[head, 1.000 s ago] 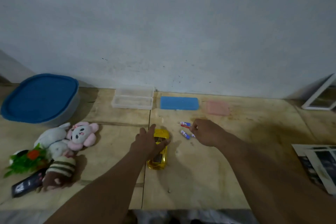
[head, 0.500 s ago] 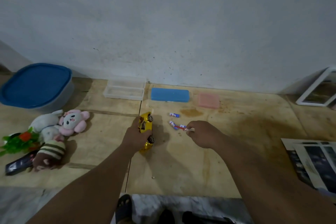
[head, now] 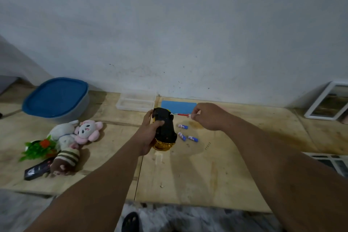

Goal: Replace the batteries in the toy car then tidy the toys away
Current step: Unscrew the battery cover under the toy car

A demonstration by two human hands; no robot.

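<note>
Yellow toy car (head: pixel 164 130) sits belly-up in the left hand (head: pixel 150 133), gripped tight; right hand (head: pixel 208 117) pinches a small red screwdriver (head: pixel 181 114) pointing at its far end.

There are three small blue batteries (head: pixel 183 126) (head: pixel 182 136) (head: pixel 193 138), one toy car (head: pixel 164 130), one red screwdriver (head: pixel 181 114), one blue-lidded container (head: pixel 56 98), one clear tray (head: pixel 136 102), about four soft toys (head: pixel 88 130) and two picture frames (head: pixel 327 100).
</note>
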